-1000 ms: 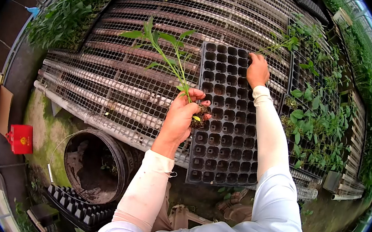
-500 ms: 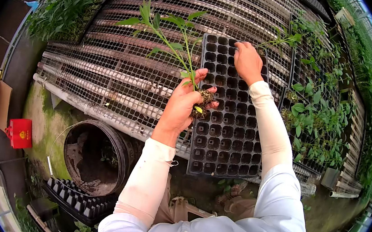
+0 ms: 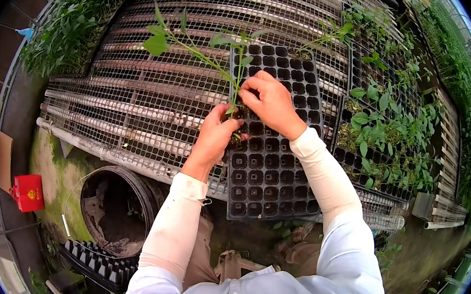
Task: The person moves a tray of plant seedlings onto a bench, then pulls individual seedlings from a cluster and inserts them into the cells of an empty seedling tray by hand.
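My left hand [image 3: 212, 136] is closed around the soil-covered roots of leafy green seedlings [image 3: 234, 92], above the left side of a black cell tray [image 3: 268, 193]. The stems rise from between its fingers and lean up and left. My right hand [image 3: 269, 102] is over the middle of the tray, thumb and fingers pinched at the stems just above the left hand. The fingers partly hide the root ball. Most visible tray cells hold no plant. At the tray's far edge, another seedling [image 3: 322, 38] leans to the right.
The tray rests on a mesh-topped bench [image 3: 156, 81]. More seedling trays [image 3: 381, 128] stand at the right. A black bucket [image 3: 117, 209] sits below the bench at the left, near a stack of black trays [image 3: 99, 265] and a red box [image 3: 28, 192]. Dense plants [image 3: 76, 27] grow at the upper left.
My right hand has come from the tray's far end back toward me to the seedlings in my left hand. The tray's far end has turned slightly left.
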Demonstrator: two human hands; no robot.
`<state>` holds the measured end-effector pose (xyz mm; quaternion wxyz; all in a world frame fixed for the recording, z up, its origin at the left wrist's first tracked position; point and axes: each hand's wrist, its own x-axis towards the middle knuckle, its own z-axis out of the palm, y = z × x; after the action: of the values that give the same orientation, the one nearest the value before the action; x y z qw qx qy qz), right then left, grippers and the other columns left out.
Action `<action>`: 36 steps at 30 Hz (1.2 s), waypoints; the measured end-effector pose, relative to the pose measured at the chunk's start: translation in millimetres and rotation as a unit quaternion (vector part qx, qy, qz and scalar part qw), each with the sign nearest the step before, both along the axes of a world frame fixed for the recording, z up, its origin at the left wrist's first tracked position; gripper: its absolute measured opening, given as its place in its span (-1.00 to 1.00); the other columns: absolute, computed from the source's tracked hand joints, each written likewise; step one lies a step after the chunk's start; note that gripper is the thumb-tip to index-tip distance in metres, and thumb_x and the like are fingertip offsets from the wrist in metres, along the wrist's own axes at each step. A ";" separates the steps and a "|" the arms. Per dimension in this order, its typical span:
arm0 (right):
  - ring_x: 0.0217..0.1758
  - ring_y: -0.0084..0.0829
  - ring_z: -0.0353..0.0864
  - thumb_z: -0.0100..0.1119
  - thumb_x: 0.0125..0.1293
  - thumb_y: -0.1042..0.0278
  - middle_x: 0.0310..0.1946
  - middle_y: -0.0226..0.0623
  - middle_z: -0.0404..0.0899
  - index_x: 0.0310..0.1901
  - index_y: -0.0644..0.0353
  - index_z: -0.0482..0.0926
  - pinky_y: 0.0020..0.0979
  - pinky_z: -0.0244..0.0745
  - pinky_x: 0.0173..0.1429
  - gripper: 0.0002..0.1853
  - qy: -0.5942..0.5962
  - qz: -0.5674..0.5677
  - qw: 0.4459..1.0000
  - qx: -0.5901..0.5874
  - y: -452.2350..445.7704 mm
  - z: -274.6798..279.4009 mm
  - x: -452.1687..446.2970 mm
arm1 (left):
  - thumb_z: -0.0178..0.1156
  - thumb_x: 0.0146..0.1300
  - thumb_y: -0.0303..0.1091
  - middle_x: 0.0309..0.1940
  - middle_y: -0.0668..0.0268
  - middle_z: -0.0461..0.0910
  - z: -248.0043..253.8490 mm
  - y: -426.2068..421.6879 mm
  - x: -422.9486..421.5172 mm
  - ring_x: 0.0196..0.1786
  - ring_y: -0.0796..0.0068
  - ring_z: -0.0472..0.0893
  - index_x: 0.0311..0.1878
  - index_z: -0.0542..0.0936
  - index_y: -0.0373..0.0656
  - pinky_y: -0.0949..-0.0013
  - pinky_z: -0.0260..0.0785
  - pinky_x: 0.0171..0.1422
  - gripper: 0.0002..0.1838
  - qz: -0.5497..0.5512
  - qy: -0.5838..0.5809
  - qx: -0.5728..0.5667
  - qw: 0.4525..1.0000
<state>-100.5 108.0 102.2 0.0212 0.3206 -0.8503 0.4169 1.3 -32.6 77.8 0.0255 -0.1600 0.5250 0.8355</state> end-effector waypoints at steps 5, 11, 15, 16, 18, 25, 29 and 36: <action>-0.24 -0.04 0.62 0.16 0.26 0.21 -0.29 -0.23 0.57 -0.31 0.11 0.65 -0.08 0.51 -0.18 -0.82 0.112 -0.165 0.971 0.134 26.9 -37.6 -77.1 | 0.06 0.41 -0.52 -0.15 0.20 0.61 0.9 1.4 -41.0 -0.03 0.33 0.66 -0.11 0.55 -0.27 0.29 0.60 -0.02 -0.90 -0.116 0.005 0.094 0.989; -0.15 -0.04 0.64 0.16 0.30 0.18 -0.21 -0.22 0.61 -0.21 0.04 0.66 -0.06 0.51 -0.09 -0.82 0.133 -0.292 0.945 0.061 44.5 -66.8 -162.1 | 0.01 0.49 -0.47 -0.09 0.16 0.63 7.8 -6.0 -142.5 -0.03 0.35 0.65 -0.03 0.57 -0.31 0.26 0.57 0.10 -0.83 -0.073 0.142 0.154 0.975; -0.15 -0.05 0.65 0.17 0.31 0.19 -0.25 -0.21 0.63 -0.22 0.06 0.63 -0.05 0.52 -0.07 -0.83 0.088 -0.275 0.945 0.152 39.0 -78.9 -181.1 | 0.09 0.45 -0.48 -0.12 0.26 0.64 -22.7 -1.5 -217.4 -0.05 0.47 0.62 -0.01 0.59 -0.31 0.39 0.49 0.13 -0.84 -0.041 0.174 0.084 0.980; -0.15 -0.05 0.65 0.17 0.31 0.19 -0.25 -0.21 0.63 -0.22 0.06 0.63 -0.05 0.52 -0.07 -0.83 0.088 -0.275 0.945 0.152 36.0 -81.6 -181.8 | 0.12 0.43 -0.49 -0.13 0.30 0.64 -29.3 1.4 -231.8 -0.06 0.51 0.61 0.00 0.60 -0.30 0.45 0.47 0.11 -0.84 -0.033 0.178 0.037 0.983; -0.15 -0.05 0.66 0.18 0.31 0.19 -0.24 -0.22 0.64 -0.22 0.06 0.63 -0.06 0.53 -0.08 -0.84 0.126 -0.283 0.940 0.140 31.7 -86.5 -182.8 | 0.19 0.39 -0.47 -0.14 0.37 0.65 -44.5 5.4 -250.7 -0.08 0.61 0.59 0.02 0.63 -0.29 0.54 0.41 0.04 -0.81 -0.028 0.198 0.005 0.980; -0.10 -0.09 0.65 0.21 0.28 0.18 -0.22 -0.27 0.63 -0.22 0.03 0.66 -0.10 0.53 -0.05 -0.84 0.076 -0.292 0.933 0.195 29.6 -98.3 -180.5 | 0.29 0.34 -0.41 -0.10 0.34 0.69 -83.3 2.9 -274.5 -0.10 0.65 0.59 0.06 0.67 -0.33 0.57 0.40 0.03 -0.71 -0.047 0.169 -0.227 0.958; -0.04 -0.09 0.62 0.25 0.24 0.22 -0.19 -0.20 0.60 -0.27 0.10 0.66 -0.09 0.53 -0.03 -0.84 0.072 -0.296 0.935 0.179 30.3 -103.5 -184.5 | 0.31 0.33 -0.38 -0.11 0.35 0.69 -79.6 7.9 -278.3 -0.10 0.64 0.60 0.07 0.66 -0.35 0.57 0.41 0.04 -0.69 -0.035 0.199 -0.146 0.968; -0.06 -0.04 0.60 0.19 0.30 0.24 -0.19 -0.16 0.58 -0.13 0.11 0.64 -0.06 0.48 0.00 -0.81 0.091 -0.288 0.944 0.136 37.7 -108.7 -170.0 | 0.38 0.22 -0.27 -0.17 0.27 0.72 -93.7 2.5 -279.8 -0.16 0.44 0.66 -0.08 0.75 -0.16 0.39 0.46 -0.04 -0.75 0.010 0.187 -0.420 0.888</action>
<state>-270.5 145.7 -6.5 0.1738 0.0986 -0.9494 0.2424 -278.5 -30.1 -15.9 -0.1509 -0.0015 0.8204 0.5515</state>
